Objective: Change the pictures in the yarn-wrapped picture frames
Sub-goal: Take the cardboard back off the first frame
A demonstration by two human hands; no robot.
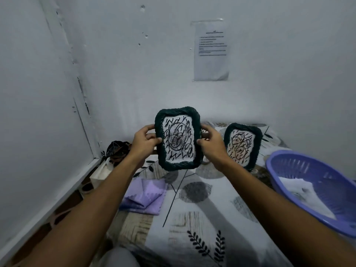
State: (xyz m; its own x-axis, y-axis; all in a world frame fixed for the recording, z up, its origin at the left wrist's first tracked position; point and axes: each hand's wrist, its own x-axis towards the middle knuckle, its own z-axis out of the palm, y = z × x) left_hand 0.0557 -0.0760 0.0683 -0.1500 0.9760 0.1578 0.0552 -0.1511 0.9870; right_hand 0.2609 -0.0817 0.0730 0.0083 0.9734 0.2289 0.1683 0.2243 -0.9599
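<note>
Head camera looked down at a dark green yarn-wrapped frame point(179, 139) held upright above the patterned bedsheet point(194, 212). Left hand point(144, 142) gripped its left edge, thumb on the front; right hand point(211, 142) clasped its right edge likewise. Right of that hold, just beyond the right hand, a second frame point(243, 146) stood upright. Farther right sat a purple basket point(316, 187); below the left hand lay a folded purple cloth point(144, 196).
</note>
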